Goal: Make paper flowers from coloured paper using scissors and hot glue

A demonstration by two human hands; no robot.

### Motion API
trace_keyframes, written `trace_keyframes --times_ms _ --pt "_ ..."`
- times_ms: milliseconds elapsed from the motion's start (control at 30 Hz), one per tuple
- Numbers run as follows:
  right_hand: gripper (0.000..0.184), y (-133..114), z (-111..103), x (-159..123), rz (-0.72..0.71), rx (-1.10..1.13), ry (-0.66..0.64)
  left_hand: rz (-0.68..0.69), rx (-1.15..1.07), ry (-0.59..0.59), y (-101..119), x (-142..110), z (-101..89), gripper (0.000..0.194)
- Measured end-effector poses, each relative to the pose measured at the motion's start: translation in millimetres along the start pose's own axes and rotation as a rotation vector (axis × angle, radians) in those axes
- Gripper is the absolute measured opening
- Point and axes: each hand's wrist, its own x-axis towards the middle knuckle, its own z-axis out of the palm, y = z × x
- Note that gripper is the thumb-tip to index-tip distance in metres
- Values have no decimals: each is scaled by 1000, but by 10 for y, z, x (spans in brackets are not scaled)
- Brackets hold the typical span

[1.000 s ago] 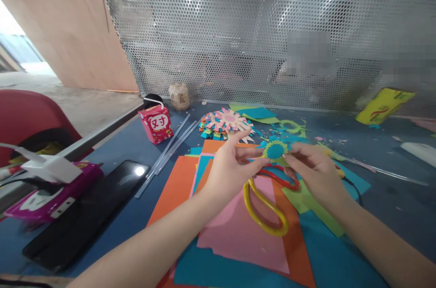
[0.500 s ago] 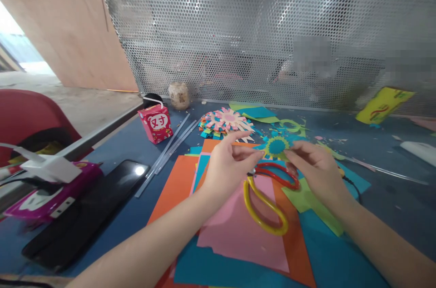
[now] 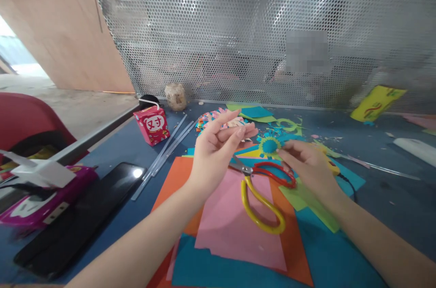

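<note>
A small paper flower (image 3: pixel 270 145) with a blue centre and a yellow-green fringe is pinched at its right edge by my right hand (image 3: pixel 308 165). My left hand (image 3: pixel 216 149) is raised to the left of the flower, fingers stretched out and thumb near them, with nothing visible in it. Below the hands lie scissors (image 3: pixel 262 215) with one yellow and one red handle loop. They rest on a stack of pink paper (image 3: pixel 235 233), orange and blue sheets. Fringed paper flowers (image 3: pixel 207 120) in pink, blue and orange lie behind my left hand, which partly hides them.
Clear glue sticks (image 3: pixel 160 161) and a red drink carton (image 3: pixel 151 125) lie to the left. A black phone (image 3: pixel 81 220) is beside a purple power strip (image 3: pixel 64 192). Paper scraps, a yellow packet (image 3: pixel 376 104) and a metal mesh panel (image 3: pixel 218 29) are further back.
My left hand has come away from the flower, moving left and up, and its fingers have straightened. My right hand still pinches the flower. The whole view has shifted slightly.
</note>
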Motion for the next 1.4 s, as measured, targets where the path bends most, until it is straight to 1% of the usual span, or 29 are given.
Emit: trace_keyframes --times_ms 167,267,433,567,733,867,967,1067,1133,1200,1267,1333,1367,1400 --pt "32 71 -34 41 5 23 -1 -6 7 -36 3 -42 -3 36" --pt "32 152 -65 101 15 53 26 7 13 -52 8 -63 3 37" --pt "30 235 -165 226 58 103 133 82 34 -48 18 -64 10 24" --pt "24 231 -283 310 102 138 244 101 64 -25 26 -60 21 14" --pt "12 207 -367 352 139 133 315 110 205 -8 40 -55 23 7" --pt "13 191 -371 348 124 131 316 116 296 -33 38 -56 19 13" --pt "16 192 -365 339 97 131 304 79 373 -123 -4 -97 35 17" --pt "22 208 -356 334 55 129 281 6 436 -260 -66 -173 80 23" --pt "26 223 -350 335 33 125 261 -1 471 -347 -98 -226 118 25" --pt "27 233 -346 339 19 119 240 44 504 -464 -119 -273 151 24" --pt "24 236 -343 343 12 112 217 89 504 -569 -137 -319 180 20" --pt "20 234 -340 343 11 102 190 77 479 -666 -163 -374 209 17" --pt "17 232 -339 342 11 94 176 61 471 -738 -185 -408 227 18" --pt "16 233 -338 341 11 85 160 53 479 -841 -213 -447 250 18"
